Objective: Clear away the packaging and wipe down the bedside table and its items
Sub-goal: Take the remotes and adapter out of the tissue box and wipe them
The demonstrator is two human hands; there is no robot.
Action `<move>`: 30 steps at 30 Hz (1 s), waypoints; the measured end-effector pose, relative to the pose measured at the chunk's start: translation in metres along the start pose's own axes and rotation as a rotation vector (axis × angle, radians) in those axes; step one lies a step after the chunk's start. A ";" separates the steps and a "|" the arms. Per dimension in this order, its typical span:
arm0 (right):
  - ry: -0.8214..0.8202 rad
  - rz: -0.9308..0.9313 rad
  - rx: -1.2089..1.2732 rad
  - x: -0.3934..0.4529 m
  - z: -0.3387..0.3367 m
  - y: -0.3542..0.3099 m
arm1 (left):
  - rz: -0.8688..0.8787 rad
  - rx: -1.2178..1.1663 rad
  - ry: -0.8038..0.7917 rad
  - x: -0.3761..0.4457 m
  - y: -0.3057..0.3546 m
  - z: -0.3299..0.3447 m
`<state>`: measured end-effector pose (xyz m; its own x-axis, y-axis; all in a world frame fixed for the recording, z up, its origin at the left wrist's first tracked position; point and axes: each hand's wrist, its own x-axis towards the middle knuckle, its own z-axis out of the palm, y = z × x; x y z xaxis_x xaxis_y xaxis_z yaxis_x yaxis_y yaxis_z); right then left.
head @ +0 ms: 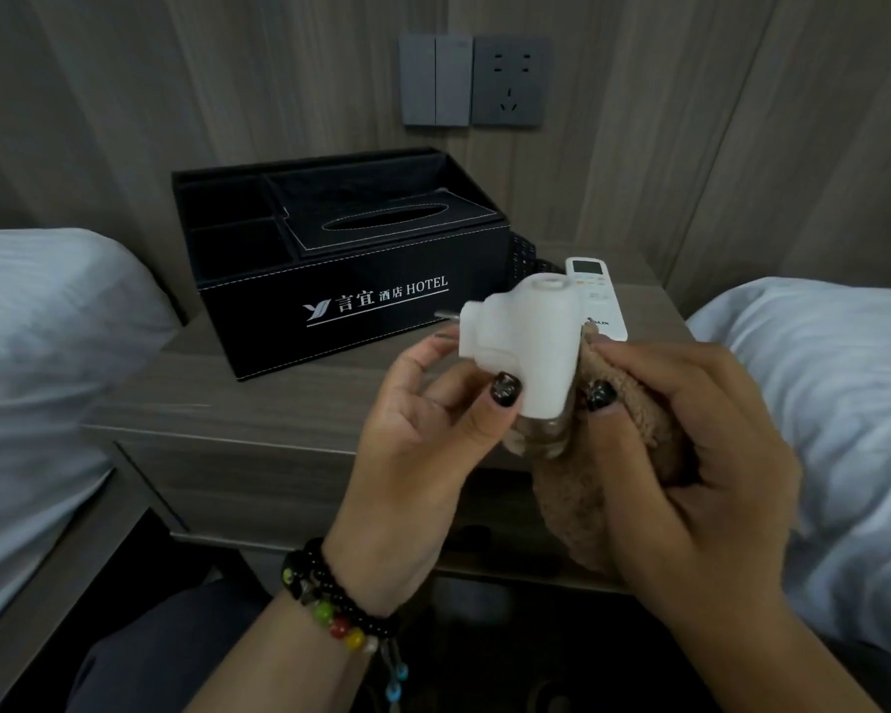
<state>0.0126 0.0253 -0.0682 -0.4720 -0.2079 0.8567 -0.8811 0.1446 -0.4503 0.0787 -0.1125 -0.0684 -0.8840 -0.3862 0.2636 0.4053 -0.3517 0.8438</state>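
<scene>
The organiser box [330, 280] sits at the back left of the bedside table [258, 403], the remote [600, 295] to its right. Wall switches [435, 79] and socket [507, 82] hang behind; beds flank both sides

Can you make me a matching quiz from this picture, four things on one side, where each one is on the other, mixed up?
Things:
1. white plug-in device
2. brown cloth
3. remote control
4. black organiser box

Places:
A. lying on the bedside table, right of the box
B. held in the left hand
C. standing at the back of the table
D. gripped in the right hand

Pairs: 1-B, 2-D, 3-A, 4-C
</scene>
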 end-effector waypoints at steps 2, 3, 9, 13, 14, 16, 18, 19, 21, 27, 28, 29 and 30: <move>-0.007 0.009 0.009 0.000 0.000 0.001 | 0.018 0.090 -0.029 0.001 0.000 -0.001; -0.022 0.018 0.014 0.000 -0.001 0.002 | 0.045 0.164 -0.044 0.001 0.001 -0.001; -0.121 0.127 0.074 0.009 -0.005 0.006 | 0.198 0.455 -0.095 -0.002 0.003 -0.007; -0.099 0.036 -0.001 0.008 -0.009 -0.009 | 0.229 0.445 -0.018 -0.001 0.000 -0.005; -0.088 -0.001 -0.030 0.006 -0.008 -0.013 | 0.209 0.379 0.019 0.000 -0.001 -0.004; -0.082 -0.034 -0.071 0.002 -0.006 -0.015 | 0.115 0.192 0.083 0.003 -0.002 -0.003; -0.104 0.002 -0.083 0.001 -0.004 -0.008 | 0.031 0.028 0.074 0.005 -0.004 -0.003; -0.109 0.030 -0.089 0.002 -0.003 -0.005 | 0.018 -0.008 0.059 0.005 -0.004 -0.002; -0.093 0.040 -0.104 0.002 -0.004 -0.004 | 0.005 -0.031 0.064 0.005 -0.004 0.001; -0.057 -0.109 -0.166 -0.004 -0.003 -0.012 | -0.126 -0.157 0.151 0.009 -0.005 0.004; -0.062 -0.071 -0.157 -0.002 -0.002 -0.008 | -0.129 -0.162 0.148 0.010 -0.005 0.004; -0.067 -0.033 -0.149 -0.001 -0.002 -0.005 | -0.131 -0.156 0.145 0.010 -0.006 0.004; -0.074 -0.009 -0.143 -0.001 -0.002 -0.003 | -0.131 -0.144 0.139 0.009 -0.007 0.004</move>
<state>0.0158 0.0272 -0.0669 -0.4695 -0.2794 0.8376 -0.8745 0.2778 -0.3975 0.0666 -0.1105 -0.0700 -0.8946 -0.4394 0.0811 0.3272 -0.5206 0.7886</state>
